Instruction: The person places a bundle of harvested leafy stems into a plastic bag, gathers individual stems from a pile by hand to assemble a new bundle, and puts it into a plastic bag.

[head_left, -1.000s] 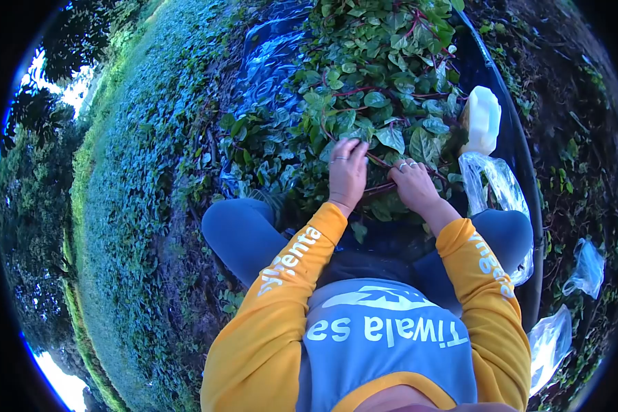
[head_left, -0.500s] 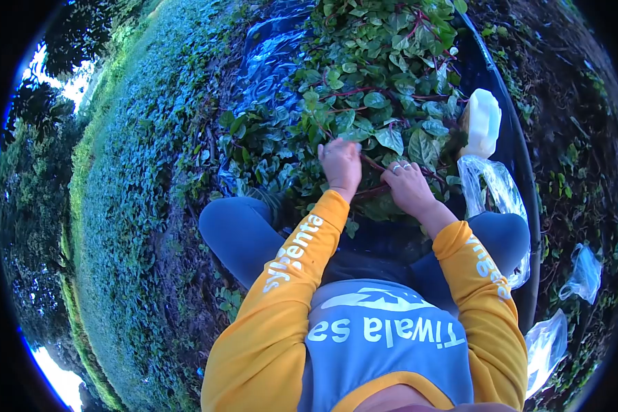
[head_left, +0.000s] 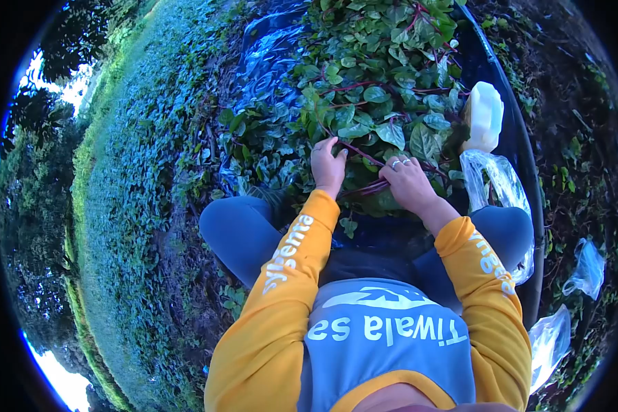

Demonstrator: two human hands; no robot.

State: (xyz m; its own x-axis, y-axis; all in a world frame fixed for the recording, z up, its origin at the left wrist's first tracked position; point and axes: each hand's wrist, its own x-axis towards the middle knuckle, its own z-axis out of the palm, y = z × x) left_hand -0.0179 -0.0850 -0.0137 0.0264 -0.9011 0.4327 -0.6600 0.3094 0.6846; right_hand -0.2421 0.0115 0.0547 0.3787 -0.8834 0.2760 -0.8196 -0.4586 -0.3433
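A pile of leafy, red-stemmed vines (head_left: 391,89), which look like Malabar spinach, lies in front of my crossed legs. One reddish vine stem (head_left: 361,153) runs between my two hands. My left hand (head_left: 328,167) is closed near its left end, thumb and forefinger pinching it. My right hand (head_left: 409,184), with rings on its fingers, is curled around the same stem farther right. More purplish stems (head_left: 367,187) stick out beneath the right hand's fingertips. Part of the grip is hidden behind the fingers.
Right of the pile stands a whitish plastic container (head_left: 484,117), with a clear plastic bag (head_left: 498,178) by it. Dark sheeting (head_left: 511,110) edges the right side. More plastic bags (head_left: 586,269) lie on the ground there. Blue plastic (head_left: 271,58) and low plants (head_left: 144,172) extend leftward.
My left hand has shifted slightly left and down, and its thumb and forefinger now show plainly against the stem. The right hand stays nearly in place.
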